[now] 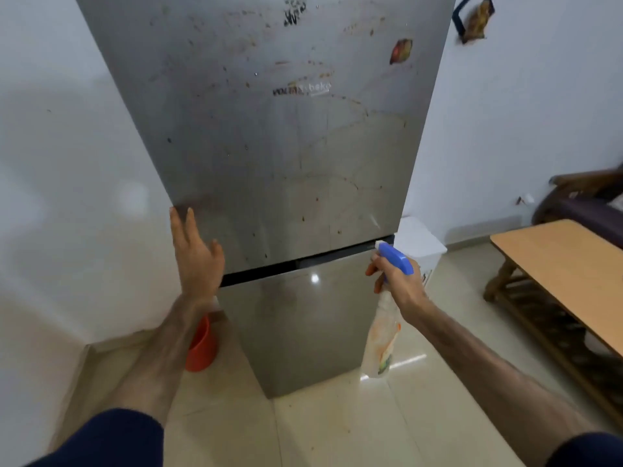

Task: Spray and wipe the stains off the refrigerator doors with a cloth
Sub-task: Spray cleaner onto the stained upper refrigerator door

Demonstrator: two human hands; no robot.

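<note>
Right in front of both hands stands the refrigerator (pixel 269 146), its upper door dotted with brown stains (pixel 354 106). The right hand (pixel 401 281) grips a spray bottle (pixel 382 332) by its blue trigger head. The left hand (pixel 197 254) is flat and loose at the door's left edge, holding nothing. No cloth shows, so sprayed cleaner might drip down before it gets wiped.

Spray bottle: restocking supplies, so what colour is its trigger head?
Blue: the trigger head tops a whitish spray bottle gripped by the right hand, seen in the head view.
</note>
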